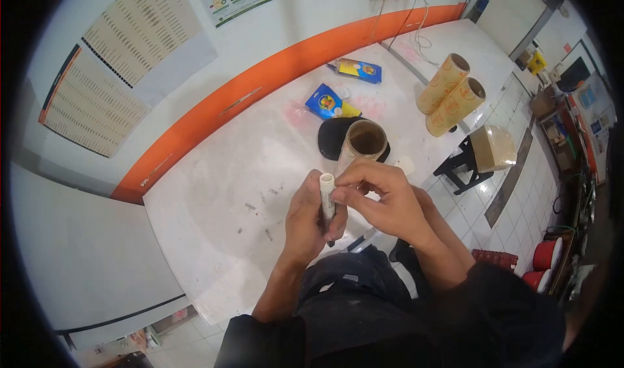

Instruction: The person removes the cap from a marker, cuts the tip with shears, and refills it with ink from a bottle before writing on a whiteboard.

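My left hand (302, 220) is closed around a slim white tube (327, 199), held upright, with a hollow top end, small print on its side and a dark lower end. My right hand (390, 202) has thumb and forefinger pinched beside the tube's top; what lies between the fingertips, if anything, is too small to make out. Just beyond my right hand stands a wide cardboard roll core (365, 140) with reddish print, partly hidden by that hand. Behind the core lies a flat black object (329, 137) with a rounded edge.
Two blue-and-yellow packets (331, 103) (359, 70) lie on the white table (214, 192). Two more cardboard cores (455, 105) stand near its right edge. A box (494, 148) sits on a black stool (458, 166) beside the table. An orange-striped wall (273, 76) borders the back.
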A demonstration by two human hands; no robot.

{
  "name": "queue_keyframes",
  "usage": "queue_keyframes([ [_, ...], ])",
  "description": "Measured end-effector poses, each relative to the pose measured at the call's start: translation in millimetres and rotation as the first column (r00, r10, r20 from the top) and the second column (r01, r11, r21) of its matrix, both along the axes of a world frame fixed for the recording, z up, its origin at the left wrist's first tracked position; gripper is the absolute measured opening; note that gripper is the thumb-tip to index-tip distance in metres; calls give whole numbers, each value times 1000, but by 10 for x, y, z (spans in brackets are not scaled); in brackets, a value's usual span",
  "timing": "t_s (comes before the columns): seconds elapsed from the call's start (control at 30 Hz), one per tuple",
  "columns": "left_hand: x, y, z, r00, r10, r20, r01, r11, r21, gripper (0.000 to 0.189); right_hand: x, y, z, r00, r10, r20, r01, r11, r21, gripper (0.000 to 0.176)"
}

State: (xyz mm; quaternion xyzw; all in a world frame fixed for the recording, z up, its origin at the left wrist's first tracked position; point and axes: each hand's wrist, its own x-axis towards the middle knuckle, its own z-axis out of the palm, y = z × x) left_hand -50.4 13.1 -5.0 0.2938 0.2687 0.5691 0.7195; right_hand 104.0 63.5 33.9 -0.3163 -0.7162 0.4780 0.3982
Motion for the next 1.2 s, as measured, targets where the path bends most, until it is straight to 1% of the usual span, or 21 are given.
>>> queue_keyframes([
  [0.1, 92, -14, 4, 959, 269, -92, -253, 955, 155, 44, 0, 21, -37, 999, -19, -35, 17, 999, -50, 8],
  [0.13, 73, -22, -17, 907, 338, -252, -279, 929, 243, 45, 5, 22, -17, 1000, -10, -11, 10, 1000, -24, 8],
  [0.2, 6, -41, -91, 708, 477, -521, -275, 865, 419, 46, 20, 7, 26, 999, 5, 40, -6, 1000, 24, 7],
  [0.3, -59, -75, -119, 930, 249, -270, -161, 938, 308, 42, -11, -4, -77, 965, 127, -230, -168, 972, -167, 8],
  [0.37, 2, -118, -61, 994, 108, -14, -104, 982, 158, 44, -19, -5, -95, 941, 182, -285, -257, 933, -251, 8],
  [0.4, 24, -147, -42, 991, 49, 121, -60, 994, 89, 45, -29, -3, -109, 926, 208, -316, -303, 908, -290, 9],
  [0.43, 20, -162, -133, 943, -46, 331, 20, 996, 82, 46, -24, 15, -151, 930, 105, -351, -231, 913, -337, 9],
  [0.47, 5, -187, -301, 841, -131, 525, 99, 991, 88, 48, 2, 44, -231, 924, -1, -381, -160, 907, -390, 10],
  [0.5, -10, -215, -395, 692, -202, 693, 169, 979, 117, 49, 45, 113, -309, 910, -103, -402, -93, 893, -440, 11],
  [0.53, -96, -276, -360, 803, -185, 567, 123, 982, 146, 51, 158, 279, -400, 937, -220, -273, 128, 939, -318, 13],
  [0.57, -112, -290, -352, 842, -149, 518, 100, 988, 121, 50, 282, 406, -473, 922, -352, -162, 327, 931, -162, 15],
  [0.6, -116, -290, -349, 878, -106, 466, 67, 993, 99, 50, 341, 384, -490, 937, -338, -87, 326, 936, -134, 15],
  [0.63, -100, -286, -351, 907, -62, 417, 33, 996, 77, 49, 298, 295, -459, 976, -218, -7, 216, 972, -88, 13],
  [0.7, -37, -216, -362, 941, -20, 338, -25, 992, 127, 49, 230, 50, -328, 986, -10, 165, 14, 1000, -22, 11],
  [0.73, 1, -187, -303, 958, 23, 286, -67, 987, 145, 49, 195, 18, -294, 964, 22, 263, -43, 996, 73, 6],
  [0.83, 45, -176, -207, 983, 121, 140, -139, 982, 125, 49, 35, -55, -168, 999, -40, 32, 33, 982, 188, 8],
  [0.87, 46, -163, -195, 985, 146, 92, -156, 982, 110, 48, 1, -104, -64, 995, -101, 19, 97, 985, 145, 11],
  [0.97, 15, -129, -235, 990, 125, -65, -115, 982, 147, 48, 79, -94, -32, 999, -37, 31, 31, 982, 184, 10],
  [1.07, 47, -103, -176, 952, 143, -270, -102, 982, 160, 43, 185, 10, -53, 983, -162, 90, 118, 922, 368, 8],
  [1.17, 179, -65, -154, 718, 357, -597, -176, 923, 341, 29, 254, 3, 119, 880, -213, 425, 25, 913, 407, 16],
  [1.2, 215, -51, -162, 585, 454, -672, -164, 878, 450, 25, 215, 23, 28, 850, -276, 449, 35, 880, 474, 28],
])
